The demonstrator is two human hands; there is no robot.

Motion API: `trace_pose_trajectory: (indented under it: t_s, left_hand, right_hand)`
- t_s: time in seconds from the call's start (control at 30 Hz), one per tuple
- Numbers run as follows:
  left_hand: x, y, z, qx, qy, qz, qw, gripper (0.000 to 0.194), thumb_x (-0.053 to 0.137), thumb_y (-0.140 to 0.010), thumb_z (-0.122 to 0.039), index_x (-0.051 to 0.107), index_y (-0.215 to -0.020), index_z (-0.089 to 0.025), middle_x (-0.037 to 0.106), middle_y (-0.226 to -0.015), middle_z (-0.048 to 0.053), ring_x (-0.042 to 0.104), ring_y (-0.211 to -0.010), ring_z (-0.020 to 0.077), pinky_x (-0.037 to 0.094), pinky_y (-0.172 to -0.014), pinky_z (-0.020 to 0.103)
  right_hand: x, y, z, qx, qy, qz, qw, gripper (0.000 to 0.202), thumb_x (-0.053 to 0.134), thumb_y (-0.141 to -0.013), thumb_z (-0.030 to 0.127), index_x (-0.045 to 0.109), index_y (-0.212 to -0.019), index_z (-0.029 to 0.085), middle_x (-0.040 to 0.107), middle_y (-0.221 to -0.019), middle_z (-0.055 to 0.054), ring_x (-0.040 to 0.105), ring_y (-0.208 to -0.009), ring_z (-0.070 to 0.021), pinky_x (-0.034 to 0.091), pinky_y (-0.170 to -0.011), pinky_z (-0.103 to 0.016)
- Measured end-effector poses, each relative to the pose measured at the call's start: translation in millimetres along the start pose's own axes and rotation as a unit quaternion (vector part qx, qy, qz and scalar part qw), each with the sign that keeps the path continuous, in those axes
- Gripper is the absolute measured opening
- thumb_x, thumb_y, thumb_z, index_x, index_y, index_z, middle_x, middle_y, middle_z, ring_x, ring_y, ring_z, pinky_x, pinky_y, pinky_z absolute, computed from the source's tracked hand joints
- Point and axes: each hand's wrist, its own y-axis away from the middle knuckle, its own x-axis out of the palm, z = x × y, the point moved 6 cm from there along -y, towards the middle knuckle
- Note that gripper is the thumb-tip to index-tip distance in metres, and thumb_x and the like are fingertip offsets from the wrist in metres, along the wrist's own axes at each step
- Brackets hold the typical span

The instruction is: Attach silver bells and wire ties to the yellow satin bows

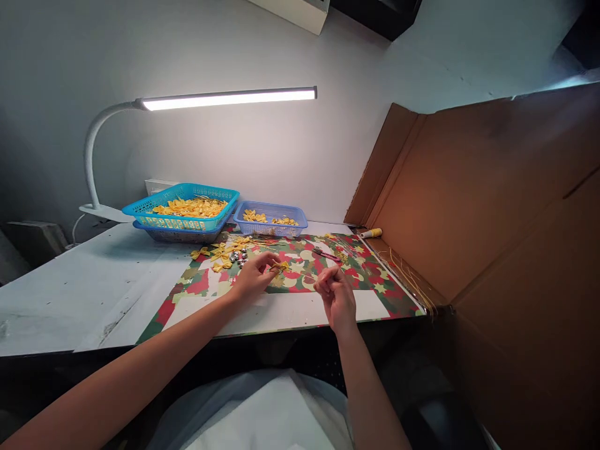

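Observation:
Between the thumb and fingers of my left hand [257, 275] is a small yellow ribbon bow [281, 266], held just above the patterned sheet [300, 250]. My right hand [336, 294] is to the right of it, fingers curled and pinched together. A thin strand seems to run from the bow toward those fingertips, but it is too fine to be sure what it is. Loose yellow bows [220, 253] and small silvery bells or beads [239, 257] lie left of my left hand. Red-handled small scissors or snips [327, 254] rest beyond my right hand.
A turquoise basket [225, 193] heaped with bows is stacked on a blue one at the back left. Beside it stands a smaller blue basket [272, 230]. A lamp [229, 99] hangs above. Cardboard [478, 187] walls the right side, near a yellow-white spool [372, 233].

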Motion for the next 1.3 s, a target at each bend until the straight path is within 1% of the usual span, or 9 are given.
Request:
trace_pose_trajectory:
  t_s: [0.1,0.2,0.43,0.53,0.67,0.77,0.9,1.07,1.3]
  left_hand:
    - [-0.7,-1.1,0.5,-0.013,0.025,-0.002,1.000,0.026,0.069,-0.077,-0.046,0.066,-0.085,-0.022,0.064,-0.071,-0.001,0.048,-0.054,0.0124,0.036,-0.049,0.024]
    - [0.2,-2.6,1.7,-0.025,0.052,0.002,0.998,0.030,0.071,-0.074,-0.049,0.065,-0.084,-0.022,0.064,-0.071,-0.001,0.054,-0.058,0.0140,0.039,-0.051,0.024]
    - [3.7,-3.9,9.9,-0.064,0.097,0.016,0.993,0.033,0.075,-0.071,-0.050,0.065,-0.083,-0.021,0.069,-0.073,0.001,0.062,-0.066,0.0174,0.047,-0.057,0.028]
    - [4.3,-4.8,15.9,-0.087,0.113,0.030,0.989,0.031,0.075,-0.074,-0.048,0.065,-0.083,-0.020,0.071,-0.078,0.002,0.066,-0.072,0.0184,0.051,-0.062,0.029]
    - [6.3,-6.0,23.8,-0.124,0.128,0.057,0.982,0.025,0.069,-0.088,-0.040,0.065,-0.090,-0.015,0.070,-0.086,0.003,0.066,-0.073,0.0154,0.055,-0.065,0.030]
    - [9.2,-5.4,29.5,-0.156,0.129,0.076,0.976,0.021,0.063,-0.095,-0.034,0.065,-0.095,-0.013,0.068,-0.087,0.002,0.064,-0.069,0.0133,0.055,-0.062,0.029]
    - [12.5,-1.3,33.2,-0.194,0.126,0.091,0.969,0.018,0.062,-0.096,-0.031,0.064,-0.098,-0.013,0.066,-0.088,0.002,0.062,-0.066,0.0114,0.054,-0.057,0.025]
    - [15.4,4.0,32.8,-0.231,0.118,0.106,0.960,0.019,0.061,-0.096,-0.032,0.063,-0.095,-0.013,0.058,-0.070,-0.005,0.046,-0.046,0.0054,0.040,-0.041,0.018]
    - [18.0,4.4,29.1,-0.234,0.123,0.101,0.959,0.023,0.065,-0.093,-0.036,0.065,-0.087,-0.013,0.054,-0.060,-0.007,0.040,-0.041,0.0052,0.032,-0.040,0.018]
  right_hand:
    - [6.8,5.2,6.2,0.008,-0.022,0.007,1.000,0.017,0.055,-0.083,0.038,0.057,-0.076,0.023,0.034,-0.057,0.005,0.032,-0.052,-0.0120,0.033,-0.053,-0.027]
    - [8.9,6.6,11.8,0.004,-0.064,0.008,0.998,0.023,0.064,-0.084,0.046,0.065,-0.082,0.023,0.041,-0.058,0.004,0.040,-0.056,-0.0129,0.037,-0.056,-0.028]
    - [12.4,1.6,24.9,-0.010,-0.102,0.028,0.994,0.021,0.072,-0.083,0.042,0.073,-0.094,0.024,0.056,-0.066,0.001,0.053,-0.062,-0.0134,0.046,-0.061,-0.029]
    - [14.4,-4.3,22.7,-0.004,-0.109,0.019,0.994,0.022,0.075,-0.081,0.042,0.075,-0.094,0.024,0.062,-0.071,0.001,0.057,-0.065,-0.0132,0.051,-0.065,-0.030]
    - [13.6,-16.2,15.2,0.001,-0.106,-0.004,0.994,0.027,0.077,-0.079,0.046,0.072,-0.093,0.023,0.066,-0.076,-0.001,0.061,-0.068,-0.0138,0.054,-0.067,-0.031]
    - [12.4,-23.1,15.4,-0.015,-0.089,-0.012,0.996,0.030,0.075,-0.080,0.050,0.070,-0.094,0.024,0.063,-0.067,0.002,0.057,-0.059,-0.0121,0.049,-0.057,-0.027]
    - [12.4,-25.3,24.2,-0.051,-0.069,-0.009,0.996,0.028,0.071,-0.084,0.051,0.068,-0.091,0.025,0.050,-0.053,0.007,0.046,-0.048,-0.0100,0.041,-0.050,-0.025]
    - [13.1,-25.6,29.9,-0.064,-0.056,-0.002,0.996,0.026,0.068,-0.088,0.050,0.067,-0.090,0.025,0.048,-0.052,0.007,0.044,-0.049,-0.0105,0.039,-0.051,-0.025]
    - [19.9,-28.1,29.3,-0.078,-0.054,-0.005,0.995,0.023,0.066,-0.090,0.049,0.066,-0.090,0.025,0.047,-0.054,0.007,0.045,-0.052,-0.0112,0.035,-0.051,-0.025]
